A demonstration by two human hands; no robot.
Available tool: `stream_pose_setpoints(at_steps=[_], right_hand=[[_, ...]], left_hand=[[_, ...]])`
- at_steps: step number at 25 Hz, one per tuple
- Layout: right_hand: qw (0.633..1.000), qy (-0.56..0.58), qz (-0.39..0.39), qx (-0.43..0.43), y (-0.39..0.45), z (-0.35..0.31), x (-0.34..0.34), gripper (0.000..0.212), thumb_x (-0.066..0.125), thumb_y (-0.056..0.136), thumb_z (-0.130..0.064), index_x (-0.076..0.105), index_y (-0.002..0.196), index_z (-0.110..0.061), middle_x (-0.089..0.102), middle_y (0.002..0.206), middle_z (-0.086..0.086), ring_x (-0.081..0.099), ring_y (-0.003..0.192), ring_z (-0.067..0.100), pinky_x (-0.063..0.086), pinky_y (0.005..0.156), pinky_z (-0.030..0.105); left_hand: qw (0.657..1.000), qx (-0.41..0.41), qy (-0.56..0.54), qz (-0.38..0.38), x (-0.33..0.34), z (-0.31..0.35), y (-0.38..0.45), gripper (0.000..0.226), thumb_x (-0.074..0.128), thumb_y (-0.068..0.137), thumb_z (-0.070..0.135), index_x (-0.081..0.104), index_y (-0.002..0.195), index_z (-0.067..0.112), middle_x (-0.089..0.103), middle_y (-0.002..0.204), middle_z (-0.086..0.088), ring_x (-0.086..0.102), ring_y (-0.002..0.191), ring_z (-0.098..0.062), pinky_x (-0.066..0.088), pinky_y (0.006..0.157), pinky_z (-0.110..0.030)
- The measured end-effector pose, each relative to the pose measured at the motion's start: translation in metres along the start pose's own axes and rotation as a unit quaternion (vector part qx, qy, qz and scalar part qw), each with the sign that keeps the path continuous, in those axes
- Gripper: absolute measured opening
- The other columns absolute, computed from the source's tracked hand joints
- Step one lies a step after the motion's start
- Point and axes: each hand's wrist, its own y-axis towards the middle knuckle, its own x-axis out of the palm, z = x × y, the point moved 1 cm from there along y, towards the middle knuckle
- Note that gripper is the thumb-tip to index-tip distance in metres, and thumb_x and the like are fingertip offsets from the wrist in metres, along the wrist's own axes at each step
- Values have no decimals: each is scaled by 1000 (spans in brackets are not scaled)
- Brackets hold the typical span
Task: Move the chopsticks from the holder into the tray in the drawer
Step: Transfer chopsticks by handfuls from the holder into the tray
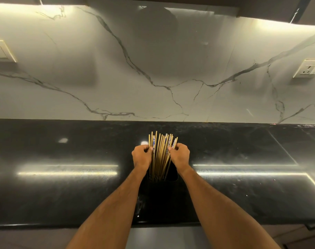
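At frame centre we see the left hand (142,157) and right hand (180,155) each grasping the chopsticks (160,155) standing in the dark holder (172,174).

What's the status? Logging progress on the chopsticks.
Left hand and right hand grip the chopsticks. Bundle upright in black holder. Drawer not in view.

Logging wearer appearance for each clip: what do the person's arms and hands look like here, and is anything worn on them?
Both forearms are bare as far as the frame shows: no sleeves, gloves, watch or bracelet. No rings show on the left hand or the right hand, though the fingers are partly hidden. Both arms enter from the bottom edge, so anything worn above the forearm is out of view.
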Motion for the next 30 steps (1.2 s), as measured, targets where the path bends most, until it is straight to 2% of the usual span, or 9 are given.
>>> stream_pose_setpoints(at_steps=[4, 6, 8, 12, 15, 18, 22, 26, 30], right_hand=[[999, 0, 36, -21, -4, -5, 0, 16, 68, 94, -9, 67, 78, -11, 66, 78, 2, 60, 72, 11, 47, 65, 23], [998, 16, 52, -37, -8, -9, -2, 14, 66, 96, -9, 66, 82, -11, 68, 82, 2, 62, 74, 10, 52, 69, 28], [996, 42, 66, -47, -12, -14, -5, 7, 66, 96, -10, 68, 90, -11, 73, 88, 3, 69, 82, 13, 57, 75, 31], [989, 56, 105, -92, -24, -26, -16, 10, 68, 95, -9, 67, 88, -16, 73, 82, -3, 68, 75, 3, 47, 64, 14], [981, 70, 125, -131, -33, -38, -26, 11, 70, 93, -7, 68, 89, -17, 69, 78, -7, 68, 74, 3, 46, 65, 10], [971, 98, 144, -165, -41, -55, -38, 11, 70, 93, -6, 72, 91, -17, 70, 77, -10, 70, 74, 1, 52, 66, 9], [955, 154, 145, -210, -53, -88, -60, 13, 70, 93, -7, 71, 90, -20, 74, 78, -6, 73, 76, 4, 58, 74, 17], [944, 169, 126, -252, -70, -125, -81, 9, 71, 92, -5, 72, 94, -14, 75, 81, -4, 74, 76, 4, 61, 74, 21], [959, 113, 71, -249, -86, -151, -100, 8, 74, 89, -7, 76, 90, -15, 76, 80, -4, 74, 74, 5, 63, 76, 26]], left_hand=[[1000, 7, -21, 20, -1, 2, -3, 12, 69, 96, 16, 80, 96, 10, 74, 83, 1, 59, 68, 3, 47, 67, -11], [999, 13, -26, 30, -3, 5, -5, 12, 69, 96, 17, 80, 95, 11, 74, 82, 2, 59, 68, 4, 43, 62, -8], [998, 14, -39, 45, -8, 7, -7, 12, 69, 96, 17, 79, 91, 12, 71, 76, 5, 60, 65, 2, 47, 60, -10], [992, 21, -91, 81, -19, 18, -13, 14, 68, 96, 16, 78, 85, 17, 68, 70, 10, 63, 66, 0, 43, 55, -6], [982, 45, -149, 102, -27, 34, -18, 17, 67, 97, 16, 74, 83, 23, 70, 72, 10, 66, 70, -1, 46, 59, -6], [974, 67, -181, 117, -40, 52, -20, 12, 67, 97, 16, 75, 92, 22, 70, 77, 12, 68, 75, -1, 50, 66, -9], [962, 110, -216, 129, -58, 89, -26, 12, 66, 97, 13, 75, 106, 12, 70, 80, 12, 70, 78, 0, 53, 71, -8], [949, 153, -265, 78, -69, 129, -43, 12, 62, 100, 12, 72, 106, 10, 74, 86, -2, 73, 80, -11, 60, 75, -21], [957, 179, -227, 6, -72, 149, -65, 21, 55, 101, 5, 71, 89, 4, 72, 75, -7, 69, 63, -13, 59, 62, -27]])
